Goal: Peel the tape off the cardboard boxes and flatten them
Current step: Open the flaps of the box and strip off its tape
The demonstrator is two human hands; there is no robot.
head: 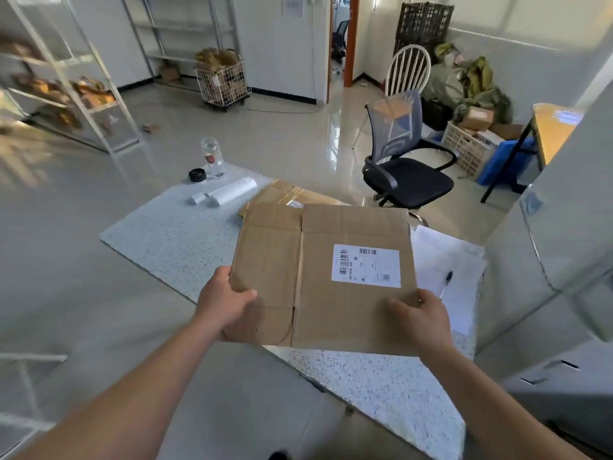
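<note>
A flattened brown cardboard box (pixel 331 310) with a white shipping label (pixel 366 265) hangs level above the speckled table (pixel 179 237). My left hand (pixel 222 300) grips its near left edge, thumb on top. My right hand (pixel 421 313) grips its near right corner, thumb on top. Behind it, more flattened cardboard (pixel 282 194) lies stacked on the table, partly hidden by the held box.
A clear bottle (pixel 213 157), a black lid (pixel 197 175) and a white roll (pixel 229 192) stand at the table's far left. White papers (pixel 444 257) with a pen (pixel 446 282) lie to the right. A black office chair (pixel 404 161) stands beyond the table.
</note>
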